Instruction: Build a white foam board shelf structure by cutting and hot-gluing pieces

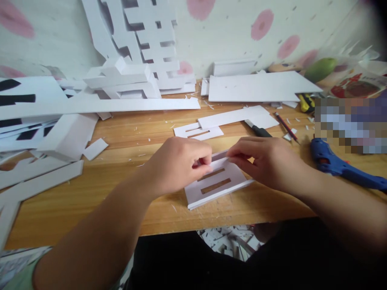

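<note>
A white foam-board piece with two visible long slots lies on the wooden table, a narrow strip along its near edge. Both hands pinch a thin upright white strip at the far edge of this piece. My left hand has its fingers closed on the strip's left part. At the strip's right part, my right hand is closed, thumb and fingers together. Just beyond the hands lies a smaller slotted white piece, with a long white strip partly over it.
A knife, a pencil and a blue glue gun lie to the right. White board pieces crowd the left and back of the wooden table. Scraps fill a container below the front edge.
</note>
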`<state>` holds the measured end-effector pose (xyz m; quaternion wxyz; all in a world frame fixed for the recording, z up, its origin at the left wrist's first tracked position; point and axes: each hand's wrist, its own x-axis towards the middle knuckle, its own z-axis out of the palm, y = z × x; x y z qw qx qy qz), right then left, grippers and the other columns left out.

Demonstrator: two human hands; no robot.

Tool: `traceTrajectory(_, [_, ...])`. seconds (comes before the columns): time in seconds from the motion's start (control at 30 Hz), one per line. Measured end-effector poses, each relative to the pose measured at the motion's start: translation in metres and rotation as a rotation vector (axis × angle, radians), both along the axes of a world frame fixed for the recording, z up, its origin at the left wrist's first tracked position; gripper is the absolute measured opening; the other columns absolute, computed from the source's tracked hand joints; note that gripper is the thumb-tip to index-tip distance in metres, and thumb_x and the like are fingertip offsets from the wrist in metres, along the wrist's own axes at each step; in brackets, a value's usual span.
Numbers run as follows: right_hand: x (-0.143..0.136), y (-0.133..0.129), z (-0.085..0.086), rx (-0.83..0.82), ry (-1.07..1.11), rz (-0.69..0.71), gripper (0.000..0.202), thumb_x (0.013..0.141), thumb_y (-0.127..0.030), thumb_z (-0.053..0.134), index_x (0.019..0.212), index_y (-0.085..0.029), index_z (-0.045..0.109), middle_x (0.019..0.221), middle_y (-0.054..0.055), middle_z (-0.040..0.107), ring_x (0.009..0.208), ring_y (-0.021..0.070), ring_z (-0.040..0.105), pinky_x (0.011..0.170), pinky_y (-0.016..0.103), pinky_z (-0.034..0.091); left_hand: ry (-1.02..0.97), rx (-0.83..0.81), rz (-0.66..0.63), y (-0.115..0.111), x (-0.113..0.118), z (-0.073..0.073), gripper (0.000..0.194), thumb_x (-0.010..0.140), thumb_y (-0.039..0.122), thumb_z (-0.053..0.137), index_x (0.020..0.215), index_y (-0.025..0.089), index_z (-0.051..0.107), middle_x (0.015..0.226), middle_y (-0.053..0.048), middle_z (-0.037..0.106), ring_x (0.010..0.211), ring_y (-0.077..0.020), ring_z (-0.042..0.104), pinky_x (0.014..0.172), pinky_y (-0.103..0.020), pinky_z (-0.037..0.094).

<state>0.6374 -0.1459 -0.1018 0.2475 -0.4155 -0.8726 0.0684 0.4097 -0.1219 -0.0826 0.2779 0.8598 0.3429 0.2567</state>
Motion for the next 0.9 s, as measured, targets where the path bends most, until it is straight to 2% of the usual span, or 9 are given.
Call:
traceTrajectory(0.1, [-0.001,0.000,-0.001,0.015,-0.012,-0.011,0.015,0.088,-0.016,0.054,0.082,-0.019,0.068,0.077,0.000,0.068,0.065,0.0122,0.061,0.059,0.022,0.041,0.098,0.155,-0.083,-0.001,-0.002,-0.002,0.016,0.081,0.015,0.062,0.066,0.022,0.066,0.058,0.003,0.059,0.054,-0.0124,0.046,0.056,-0.026,0.028])
traceTrajectory(0.23, [-0.002,0.000,-0.003,0.015,-0.019,-0.018,0.018,0.089,-0.018,0.052,0.083,-0.018,0.069,0.079,0.002,0.070,0.067,0.0135,0.062,0.060,0.023,0.042,0.174,0.237,-0.142,-0.002,-0.004,-0.002,0.020,0.087,0.018,0.058,0.067,0.020,0.062,0.062,0.002,0.056,0.056,-0.0118,0.044,0.056,-0.027,0.027])
traceTrajectory(0.47, [-0.001,0.000,-0.004,0.047,-0.015,-0.020,0.014,0.086,-0.012,0.056,0.080,-0.017,0.068,0.078,0.002,0.069,0.064,0.0118,0.060,0.060,0.022,0.041,0.264,0.238,-0.220,0.000,-0.005,0.002,0.017,0.087,0.013,0.059,0.070,0.016,0.058,0.068,0.003,0.052,0.062,-0.0107,0.045,0.059,-0.026,0.030])
traceTrajectory(0.57, [-0.001,0.000,-0.004,0.040,-0.018,-0.019,0.013,0.086,-0.012,0.057,0.080,-0.016,0.068,0.076,0.001,0.068,0.063,0.0113,0.059,0.059,0.021,0.040,0.253,0.257,-0.218,0.000,-0.005,0.003,0.017,0.087,0.014,0.060,0.070,0.015,0.059,0.071,0.001,0.052,0.066,-0.0112,0.046,0.061,-0.026,0.032])
traceTrajectory(0.77, [0.000,0.000,-0.003,0.027,-0.031,-0.006,0.012,0.086,-0.013,0.057,0.081,-0.016,0.067,0.075,0.000,0.067,0.062,0.0105,0.058,0.058,0.021,0.039,0.220,0.205,-0.174,0.004,-0.010,0.007,0.013,0.087,0.015,0.059,0.076,0.017,0.067,0.090,-0.003,0.053,0.081,-0.0141,0.052,0.070,-0.028,0.039])
traceTrajectory(0.9, [0.000,0.000,-0.003,0.019,-0.047,-0.015,0.013,0.087,-0.013,0.056,0.083,-0.016,0.068,0.076,0.000,0.068,0.061,0.0109,0.058,0.058,0.021,0.039,0.239,0.206,-0.163,0.007,-0.014,0.009,0.016,0.085,0.019,0.061,0.070,0.016,0.064,0.092,-0.004,0.051,0.084,-0.0152,0.052,0.074,-0.029,0.041])
